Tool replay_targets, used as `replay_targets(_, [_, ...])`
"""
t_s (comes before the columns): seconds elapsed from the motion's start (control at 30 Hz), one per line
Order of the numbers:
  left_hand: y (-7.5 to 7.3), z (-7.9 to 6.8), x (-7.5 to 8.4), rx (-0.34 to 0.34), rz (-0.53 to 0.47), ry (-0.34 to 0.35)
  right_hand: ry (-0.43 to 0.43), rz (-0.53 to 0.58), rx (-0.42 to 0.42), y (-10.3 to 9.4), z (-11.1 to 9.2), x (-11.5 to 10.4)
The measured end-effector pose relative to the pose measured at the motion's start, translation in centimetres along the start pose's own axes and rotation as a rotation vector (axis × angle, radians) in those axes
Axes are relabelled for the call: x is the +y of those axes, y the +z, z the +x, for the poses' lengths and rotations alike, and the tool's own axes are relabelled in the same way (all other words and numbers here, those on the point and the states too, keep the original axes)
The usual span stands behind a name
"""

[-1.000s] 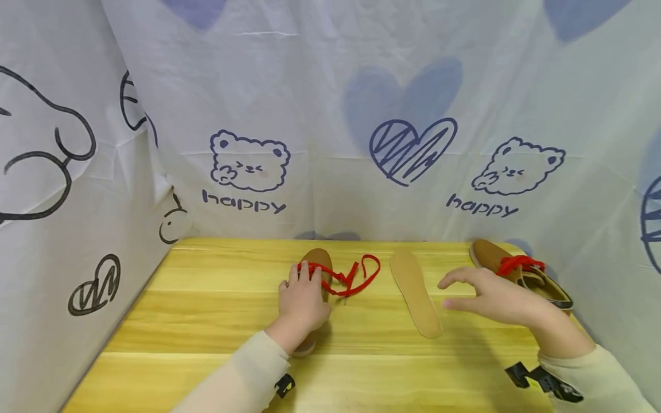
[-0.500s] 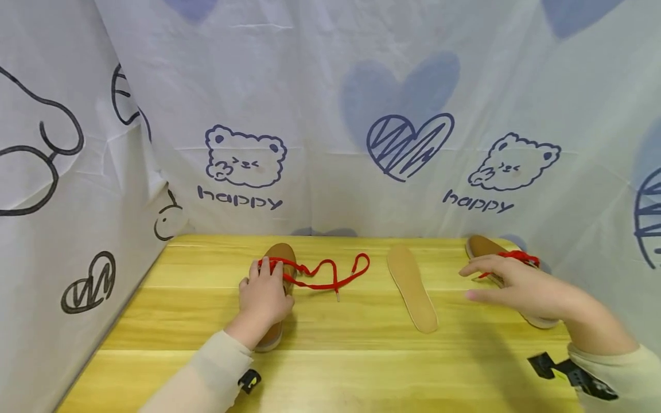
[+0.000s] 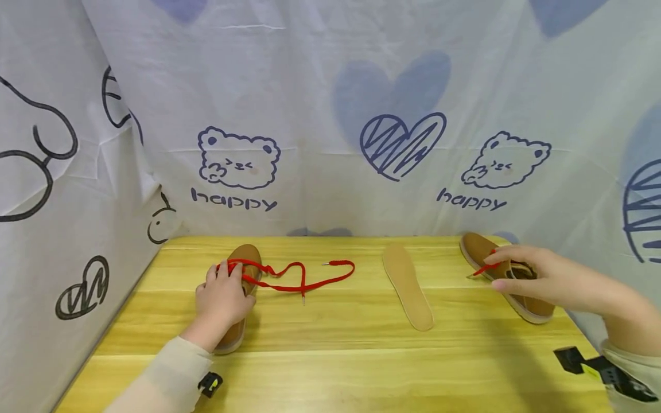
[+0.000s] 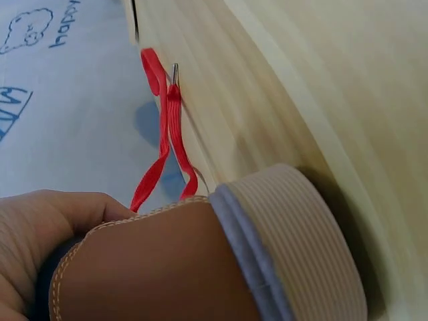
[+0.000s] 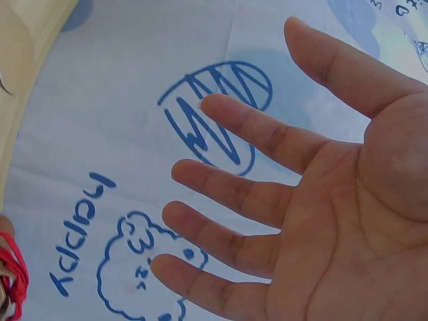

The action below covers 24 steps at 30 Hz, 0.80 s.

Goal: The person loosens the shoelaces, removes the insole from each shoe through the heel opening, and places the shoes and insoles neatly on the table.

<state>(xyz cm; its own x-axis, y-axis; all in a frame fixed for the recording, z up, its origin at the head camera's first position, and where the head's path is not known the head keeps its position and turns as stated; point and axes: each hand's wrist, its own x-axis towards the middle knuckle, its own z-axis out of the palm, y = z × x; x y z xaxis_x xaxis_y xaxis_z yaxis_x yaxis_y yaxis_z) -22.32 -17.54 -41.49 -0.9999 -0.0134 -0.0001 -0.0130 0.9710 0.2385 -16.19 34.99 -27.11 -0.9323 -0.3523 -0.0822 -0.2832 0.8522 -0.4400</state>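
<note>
My left hand (image 3: 223, 298) holds a brown shoe (image 3: 247, 256) on the left of the wooden table, its fingers over the lacing. In the left wrist view the thumb hooks into the shoe's opening beside the stitched brown heel (image 4: 154, 267). A long red lace (image 3: 302, 281) trails from this shoe to the right, loosely looped on the table. Above a second brown shoe (image 3: 476, 248) at the right, my right hand (image 3: 563, 281) hovers with fingers spread and nothing held. That hand partly covers the second shoe and its red lace (image 3: 484, 269).
A flat tan insole (image 3: 410, 292) lies on the table (image 3: 361, 373) between the two shoes, nearer the right one. A white printed cloth (image 3: 320, 172) hangs behind the table and at both sides.
My left hand has slid the shoe leftward, and its red lace has drawn out longer behind it. My right hand has shifted right, now over the second shoe.
</note>
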Motion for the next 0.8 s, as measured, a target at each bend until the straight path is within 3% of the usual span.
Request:
replay_targets(0.33, [-1.0,0.2,-3.1,-0.018,-0.003,-0.038,0.081,-0.047,0.029,-1.2,-1.1,1.5])
replay_targets(0.6, [-1.4,-0.1,-5.2,-0.026,-0.011,-0.046,0.172,-0.083,-0.003,-1.8,-1.5,2.2])
replay_targets(0.8, [-1.7,-0.1,-6.7,-0.015,-0.024,-0.046,0.178,-0.089,-0.008,-2.2,-1.8,2.4])
